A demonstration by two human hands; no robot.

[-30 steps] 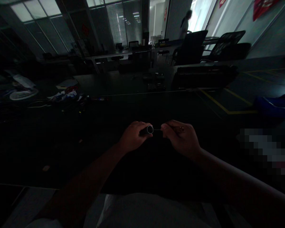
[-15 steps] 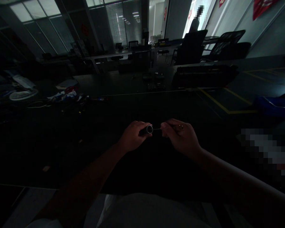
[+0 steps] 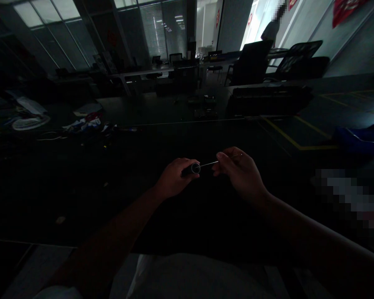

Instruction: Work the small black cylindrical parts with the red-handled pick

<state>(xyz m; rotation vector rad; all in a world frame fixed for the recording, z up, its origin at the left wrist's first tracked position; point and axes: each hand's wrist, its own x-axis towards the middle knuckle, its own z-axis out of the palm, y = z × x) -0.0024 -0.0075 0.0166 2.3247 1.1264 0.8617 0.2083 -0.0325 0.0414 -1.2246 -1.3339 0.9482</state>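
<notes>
My left hand (image 3: pixel 175 177) is closed around a dark cylinder (image 3: pixel 187 170) whose round, pale-rimmed end faces right and toward me. Between thumb and fingers, my right hand (image 3: pixel 239 169) pinches a thin shiny rod (image 3: pixel 208 163). The rod slants down leftward, its far end at the cylinder's rim; whether it enters an opening there is too dark to tell. A small glint shows on the right fingers, and I cannot make out what it is. Both hands are above the dark table (image 3: pixel 137 224).
Crumpled packaging and clutter (image 3: pixel 87 123) lie at the table's left. A long black object (image 3: pixel 269 100) stands farther back, and a blue bag-like item (image 3: pixel 361 139) lies at the right. Beyond are chairs (image 3: pixel 251 62) and a person (image 3: pixel 271 31) by the bright doorway.
My right hand has risen slightly, so the rod now tilts up to the right and more of it shows. The left hand stays nearly still. The distant person has moved right.
</notes>
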